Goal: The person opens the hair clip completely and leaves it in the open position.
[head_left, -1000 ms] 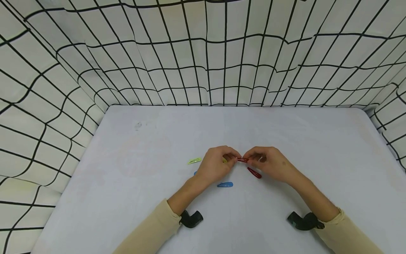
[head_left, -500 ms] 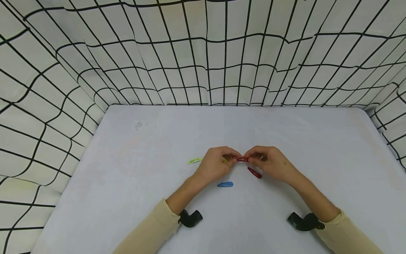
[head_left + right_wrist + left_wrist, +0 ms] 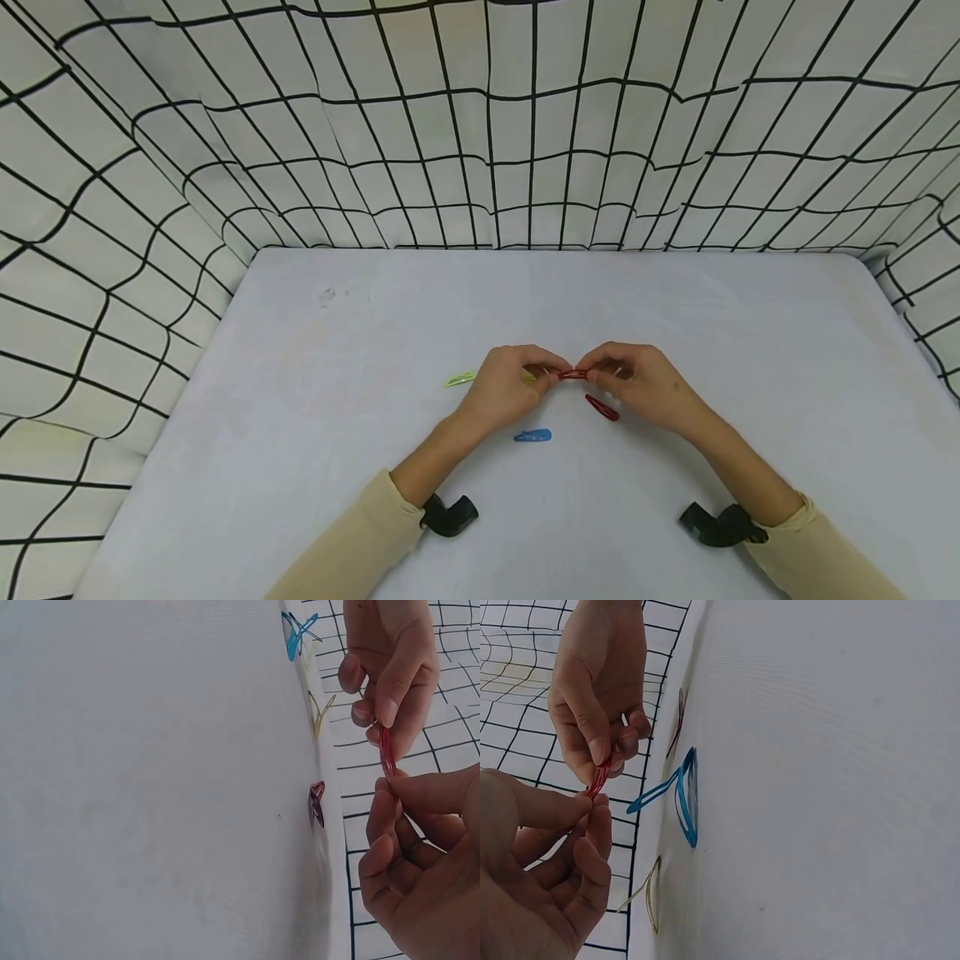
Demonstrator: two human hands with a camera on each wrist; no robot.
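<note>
Pinching a red clip [image 3: 574,375] two-handed, right of and below center in the head view. Left hand [image 3: 504,390] has thumb and fingertips closed on its left end, right hand [image 3: 643,382] likewise on the right; other fingers bent, holding nothing visible. Step in hand looks like working that clip; can't tell if it's snapped. Next move probably calls for firm, even pressure at both ends. Counts: red 2, incl. loose red clip [image 3: 602,407] below right hand; yellow-green clips [image 3: 460,379] 2, one partly hidden; blue clip [image 3: 533,435] 1, maybe 2 per wrist views.
</note>
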